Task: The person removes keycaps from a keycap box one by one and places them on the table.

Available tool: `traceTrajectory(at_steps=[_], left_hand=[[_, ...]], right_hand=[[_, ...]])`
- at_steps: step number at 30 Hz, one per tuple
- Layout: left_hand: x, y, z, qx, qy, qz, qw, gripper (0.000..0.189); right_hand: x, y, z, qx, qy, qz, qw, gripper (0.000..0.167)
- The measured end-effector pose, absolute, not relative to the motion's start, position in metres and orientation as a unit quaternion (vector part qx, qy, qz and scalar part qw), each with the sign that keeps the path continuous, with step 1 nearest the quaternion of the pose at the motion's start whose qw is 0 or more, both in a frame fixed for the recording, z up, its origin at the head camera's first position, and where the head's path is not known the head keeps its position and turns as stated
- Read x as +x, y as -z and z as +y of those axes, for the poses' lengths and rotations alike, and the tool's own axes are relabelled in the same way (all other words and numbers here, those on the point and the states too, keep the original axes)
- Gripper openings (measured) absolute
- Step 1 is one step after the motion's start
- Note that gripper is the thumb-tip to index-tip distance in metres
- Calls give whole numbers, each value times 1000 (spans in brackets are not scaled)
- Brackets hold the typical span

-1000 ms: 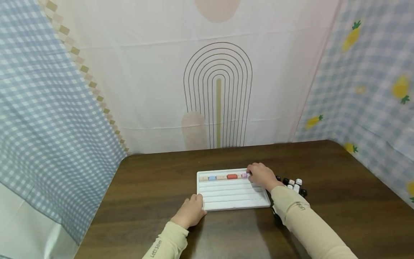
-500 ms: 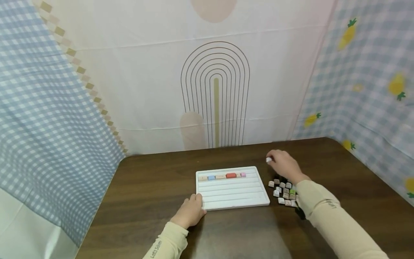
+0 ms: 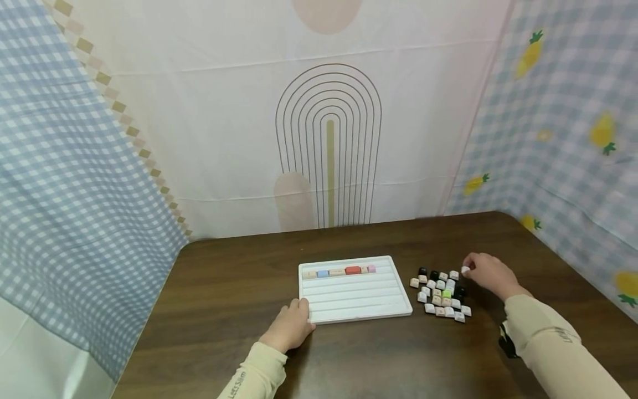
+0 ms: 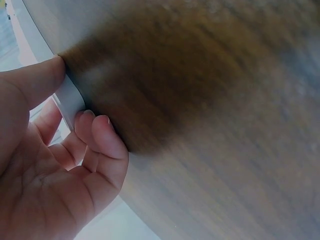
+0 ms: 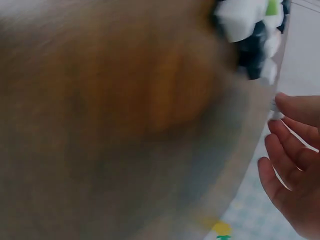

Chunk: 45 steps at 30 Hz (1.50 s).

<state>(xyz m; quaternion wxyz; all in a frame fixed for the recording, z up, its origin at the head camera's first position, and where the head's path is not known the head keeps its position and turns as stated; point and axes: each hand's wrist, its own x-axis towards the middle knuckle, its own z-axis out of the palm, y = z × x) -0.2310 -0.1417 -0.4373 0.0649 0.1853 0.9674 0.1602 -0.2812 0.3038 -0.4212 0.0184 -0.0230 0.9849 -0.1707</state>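
My left hand (image 3: pixel 289 326) grips the near left corner of a white ridged tray (image 3: pixel 355 295); in the left wrist view, the thumb and fingers hold its rim (image 4: pixel 70 100). Along the tray's back groove runs a row of keycaps, including a blue one (image 3: pixel 323 274), a red one (image 3: pixel 353 270) and a pink one (image 3: pixel 371 269). To the right of the loose keycaps, my right hand (image 3: pixel 493 275) pinches a small white keycap (image 3: pixel 466 270) between thumb and fingers, mostly hidden in the right wrist view.
Several loose keycaps, white, beige and black with one bright green (image 3: pixel 446 294), lie in a cluster right of the tray. All this is on a dark wooden table (image 3: pixel 239 277). Patterned cloths (image 3: pixel 239 138) hang behind and at both sides.
My right hand has gone from the tray's back right corner, over the loose keycaps, to their right side; a white keycap shows in its fingers. The left hand stays on the tray.
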Motion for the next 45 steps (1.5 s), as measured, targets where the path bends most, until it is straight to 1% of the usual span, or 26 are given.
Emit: traceTrajectory(at_steps=[4,10,18,21,24,30,34,37,40,45], left_hand=[[-232,438,-144,190,-161,967,53,26],[-234,439,-145,188,-159,968,48,26],[-235,436,-144,180,-156,970,49,27],[-235,435,-145,181,-154,970,47,28],[-234,433,-145,180,-154,970,49,28],[-233,432,-143,179,-160,969,62,27],[-232,434,-142,179,-167,967,70,26],[-232,436,-142,178,-169,967,73,26],[-232,437,-141,177,-169,967,74,26],[-232,437,-141,179,-168,967,70,25]], right_hand=[[-278,430,305,-27,175,983,37,19],[-278,438,303,-23,182,983,33,23],[-279,435,302,-21,183,982,42,28],[-281,430,301,-13,183,982,35,29],[-283,425,294,-20,188,982,14,30],[-295,415,259,-80,201,976,-30,27],[-305,415,225,-128,210,969,-39,24],[-311,419,197,-155,208,965,-33,24],[-316,423,171,-166,196,966,-13,28],[-321,425,137,-148,174,973,23,29]])
